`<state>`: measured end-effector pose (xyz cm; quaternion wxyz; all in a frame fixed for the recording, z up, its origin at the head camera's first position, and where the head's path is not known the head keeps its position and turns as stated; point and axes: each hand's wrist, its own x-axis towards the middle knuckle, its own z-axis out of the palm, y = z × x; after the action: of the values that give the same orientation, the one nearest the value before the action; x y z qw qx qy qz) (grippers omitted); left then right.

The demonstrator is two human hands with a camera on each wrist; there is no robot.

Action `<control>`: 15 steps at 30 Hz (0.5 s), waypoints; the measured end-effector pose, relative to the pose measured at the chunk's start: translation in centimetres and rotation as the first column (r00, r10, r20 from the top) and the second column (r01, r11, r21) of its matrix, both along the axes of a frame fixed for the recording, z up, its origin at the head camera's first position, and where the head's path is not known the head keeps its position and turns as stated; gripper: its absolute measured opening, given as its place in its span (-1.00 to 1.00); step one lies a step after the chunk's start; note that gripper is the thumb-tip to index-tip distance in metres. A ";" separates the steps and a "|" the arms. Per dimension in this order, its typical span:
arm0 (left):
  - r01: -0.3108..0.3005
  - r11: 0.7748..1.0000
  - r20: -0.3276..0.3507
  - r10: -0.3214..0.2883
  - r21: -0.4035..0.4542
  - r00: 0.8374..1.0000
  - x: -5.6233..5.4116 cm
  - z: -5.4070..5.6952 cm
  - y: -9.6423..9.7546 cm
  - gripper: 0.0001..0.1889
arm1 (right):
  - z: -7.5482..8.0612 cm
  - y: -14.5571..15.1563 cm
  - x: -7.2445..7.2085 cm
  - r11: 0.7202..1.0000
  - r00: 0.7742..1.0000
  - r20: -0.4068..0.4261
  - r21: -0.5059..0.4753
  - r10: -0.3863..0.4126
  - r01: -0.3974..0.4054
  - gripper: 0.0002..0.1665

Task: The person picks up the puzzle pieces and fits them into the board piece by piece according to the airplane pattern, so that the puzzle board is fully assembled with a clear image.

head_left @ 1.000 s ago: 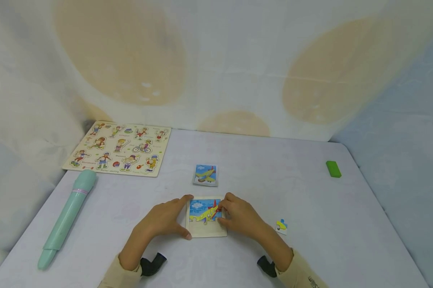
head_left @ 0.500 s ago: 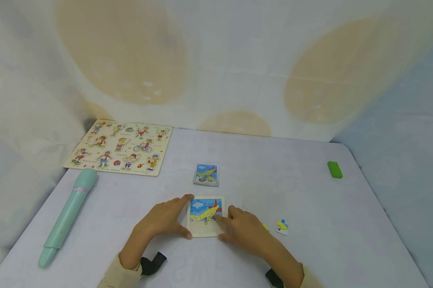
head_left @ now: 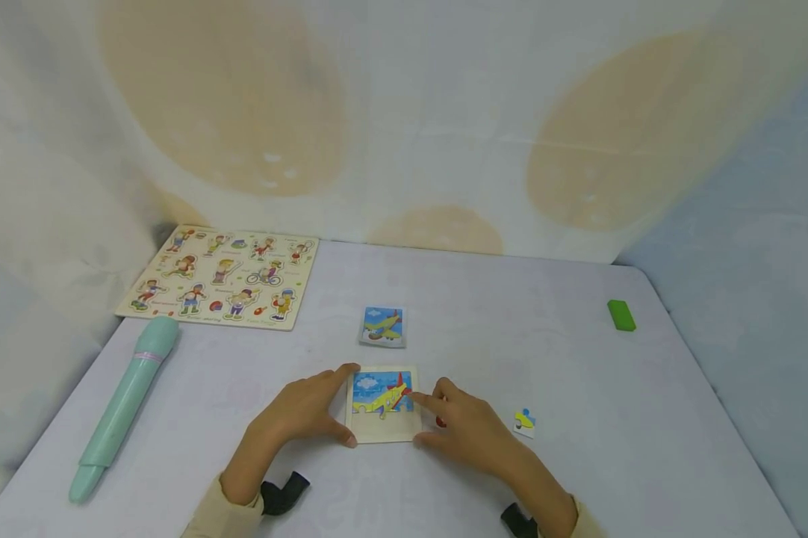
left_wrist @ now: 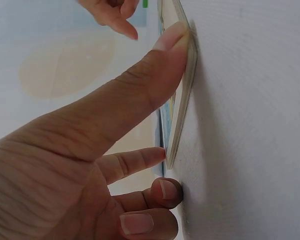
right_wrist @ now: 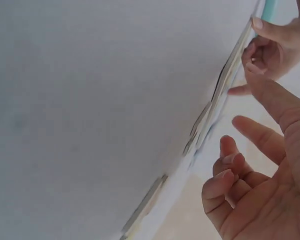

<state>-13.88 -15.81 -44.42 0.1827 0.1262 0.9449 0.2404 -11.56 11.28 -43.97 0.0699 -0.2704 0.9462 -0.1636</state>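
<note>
Left grip (head_left: 303, 407): spread, you hold the board (head_left: 385, 430).
Right grip (head_left: 467, 432): index extended, others bent, nothing held.
Board thickness: wrist views, barely head.
Room: surface (head_left: 532, 351), centre right.

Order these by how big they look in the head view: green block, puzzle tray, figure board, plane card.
Figure board
Puzzle tray
Plane card
Green block
That's apparent size only; the board lies farther off than the tray.

Left of the left hand (head_left: 306, 407) lies a mint-green tube (head_left: 123, 411) with a pink band (head_left: 149, 356); beyond that hand, also leftward, a board of sports figures (head_left: 204, 273); well right of the right hand (head_left: 467, 426), and beyond it, a green block (head_left: 622, 315)
</note>
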 end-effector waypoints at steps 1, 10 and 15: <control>0.001 1.000 0.001 -0.001 0.000 1.000 0.0 0.0 0.0 0.13 | 0.0 0.3 0.0 0.999 1.000 0.009 -0.023 -0.026 0.026 -0.31; 0.000 1.000 0.010 0.000 -0.001 1.000 -0.1 -0.1 0.1 0.12 | 0.0 2.5 -0.2 0.970 0.979 0.120 -0.164 -0.163 0.181 -0.44; -0.001 1.000 0.018 0.002 -0.002 1.000 -0.1 0.0 0.1 0.12 | -0.3 2.7 -0.3 0.965 0.977 0.141 -0.186 -0.161 0.186 -0.45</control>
<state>-14.03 -15.76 -44.46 0.1914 0.1231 0.9436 0.2407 -11.89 13.96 -44.31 0.0868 -0.1813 0.9391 -0.2787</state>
